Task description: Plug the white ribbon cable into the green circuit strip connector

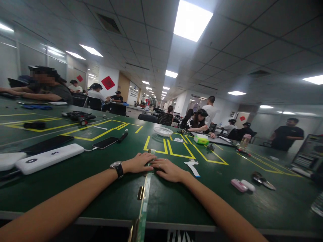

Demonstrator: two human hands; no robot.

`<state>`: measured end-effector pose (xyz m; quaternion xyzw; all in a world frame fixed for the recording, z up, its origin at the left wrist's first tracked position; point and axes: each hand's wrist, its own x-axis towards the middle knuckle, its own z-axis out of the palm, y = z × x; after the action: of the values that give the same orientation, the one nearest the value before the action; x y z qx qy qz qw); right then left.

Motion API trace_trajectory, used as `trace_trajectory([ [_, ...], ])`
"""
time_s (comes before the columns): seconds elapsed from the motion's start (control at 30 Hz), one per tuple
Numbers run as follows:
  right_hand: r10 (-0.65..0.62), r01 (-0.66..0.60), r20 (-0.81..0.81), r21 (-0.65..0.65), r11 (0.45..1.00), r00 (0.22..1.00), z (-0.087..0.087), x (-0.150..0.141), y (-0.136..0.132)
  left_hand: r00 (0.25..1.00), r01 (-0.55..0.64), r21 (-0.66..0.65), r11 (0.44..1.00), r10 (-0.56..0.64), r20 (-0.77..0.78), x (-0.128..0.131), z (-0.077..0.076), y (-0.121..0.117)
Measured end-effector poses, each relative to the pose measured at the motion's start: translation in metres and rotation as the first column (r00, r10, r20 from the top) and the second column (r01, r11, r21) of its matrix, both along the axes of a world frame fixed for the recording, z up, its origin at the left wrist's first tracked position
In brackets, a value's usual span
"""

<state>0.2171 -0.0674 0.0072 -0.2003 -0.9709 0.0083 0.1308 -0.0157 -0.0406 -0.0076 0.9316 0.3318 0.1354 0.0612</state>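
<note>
A long, narrow circuit board strip (144,205), green and pale with gold-coloured flaps along its left side, runs from mid-table toward me and past the near edge. My left hand (138,162), with a watch on the wrist, is closed on the strip's far part from the left. From the right, my right hand (168,169) is closed on the same part, its fingertips meeting those of the left. The strip's far end shows just beyond the fingers. Under the fingers its surface is hidden.
On the left lie a white power strip (51,158) and phones, one a phone (106,143) with a cable. Ahead stand a white basket (163,131) and a green-and-white box (201,138). White paper scraps (193,168) and a pink case (238,185) lie right. Several people sit beyond.
</note>
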Motion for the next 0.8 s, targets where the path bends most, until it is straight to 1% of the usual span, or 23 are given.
trace_trajectory([
  [0.07,0.040,-0.040,0.017,0.005,0.999,0.999,0.002,-0.006,-0.006,0.999,-0.003,-0.035,0.999,0.002,-0.042,0.001,-0.001,-0.001],
  [0.1,0.026,-0.027,0.023,0.009,1.000,0.999,0.004,-0.005,-0.005,0.999,-0.014,-0.044,0.999,0.012,-0.052,0.001,-0.002,-0.001],
  [0.13,-0.026,0.026,0.023,0.012,1.000,0.999,0.005,-0.001,-0.003,0.998,-0.030,-0.045,0.999,0.027,-0.054,0.001,-0.002,-0.002],
  [0.17,-0.128,0.128,0.020,0.011,0.992,0.992,0.007,0.006,0.001,0.997,-0.048,-0.041,0.998,0.046,-0.054,0.001,-0.003,-0.002],
  [0.2,-0.283,0.283,0.019,0.000,0.959,0.959,0.009,0.014,0.006,0.996,-0.067,-0.035,0.997,0.065,-0.054,0.001,-0.003,-0.002],
  [0.23,-0.456,0.456,0.022,-0.015,0.890,0.890,0.012,0.024,0.011,0.995,-0.085,-0.028,0.996,0.083,-0.056,0.001,-0.003,-0.002],
  [0.27,-0.625,0.626,0.029,-0.031,0.779,0.780,0.014,0.035,0.016,0.993,-0.102,-0.024,0.995,0.100,-0.061,0.000,-0.003,-0.001],
  [0.3,-0.748,0.750,0.053,-0.046,0.660,0.662,0.017,0.046,0.019,0.991,-0.115,-0.026,0.993,0.113,-0.068,0.000,-0.003,-0.001],
  [0.33,-0.802,0.805,0.066,-0.047,0.592,0.594,0.019,0.057,0.022,0.990,-0.125,-0.033,0.992,0.122,-0.075,-0.001,-0.004,0.000],
  [0.37,-0.833,0.837,0.080,-0.047,0.545,0.547,0.021,0.067,0.023,0.989,-0.130,-0.043,0.991,0.127,-0.081,-0.001,-0.004,0.000],
  [0.4,-0.844,0.849,0.093,-0.045,0.526,0.528,0.023,0.076,0.023,0.988,-0.133,-0.052,0.990,0.128,-0.085,-0.001,-0.004,0.001],
  [0.47,-0.849,0.856,0.113,-0.037,0.515,0.516,0.024,0.087,0.022,0.988,-0.134,-0.063,0.989,0.128,-0.086,-0.002,-0.004,0.002],
  [0.53,-0.847,0.856,0.131,-0.027,0.516,0.515,0.024,0.090,0.022,0.988,-0.133,-0.069,0.989,0.128,-0.082,-0.002,-0.004,0.002],
  [0.6,-0.839,0.849,0.145,-0.017,0.528,0.525,0.021,0.084,0.023,0.989,-0.129,-0.082,0.988,0.122,-0.082,-0.002,-0.002,0.002],
  [0.63,-0.825,0.835,0.149,-0.012,0.550,0.546,0.019,0.079,0.024,0.989,-0.126,-0.089,0.988,0.119,-0.082,-0.002,-0.002,0.001],
  [0.67,-0.792,0.801,0.149,-0.006,0.598,0.592,0.017,0.072,0.024,0.990,-0.123,-0.094,0.988,0.116,-0.083,-0.002,-0.001,0.001],
  [0.7,-0.734,0.741,0.141,-0.001,0.671,0.665,0.015,0.065,0.024,0.990,-0.121,-0.096,0.988,0.114,-0.082,-0.002,-0.001,0.000],
  [0.77,-0.543,0.545,0.105,0.008,0.838,0.833,0.012,0.050,0.021,0.991,-0.114,-0.095,0.989,0.107,-0.080,-0.003,-0.001,0.000],
  [0.8,-0.433,0.434,0.083,0.012,0.901,0.897,0.011,0.043,0.018,0.991,-0.111,-0.095,0.989,0.103,-0.079,-0.003,-0.002,0.000],
])
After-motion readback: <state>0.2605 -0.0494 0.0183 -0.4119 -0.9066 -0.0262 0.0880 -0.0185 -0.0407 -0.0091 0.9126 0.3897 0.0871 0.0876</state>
